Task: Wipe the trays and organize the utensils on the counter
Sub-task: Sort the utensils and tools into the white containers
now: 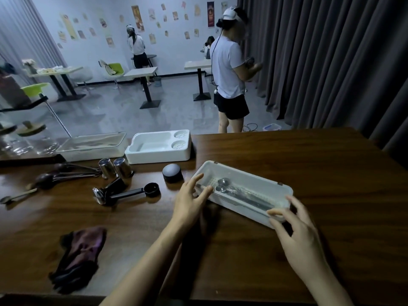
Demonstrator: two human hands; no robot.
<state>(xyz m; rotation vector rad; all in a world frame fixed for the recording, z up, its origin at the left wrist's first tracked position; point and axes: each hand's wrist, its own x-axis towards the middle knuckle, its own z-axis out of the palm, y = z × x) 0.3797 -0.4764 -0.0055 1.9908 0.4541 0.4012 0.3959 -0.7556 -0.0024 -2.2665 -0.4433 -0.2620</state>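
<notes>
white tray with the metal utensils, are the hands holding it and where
The right hand pinches the near right corner of the white tray; the left hand rests straight fingers on its left end rim.

Dim room, with cool flat light on the far wall (176, 51) up top. The wooden counter (309, 162) shows a pale sheen at middle left, and the white tray (254, 180) is brightest there. The left hand (189, 202) drops a soft shadow rightward. The curtain (331, 62) bows, and the left edge is smeared.
</notes>
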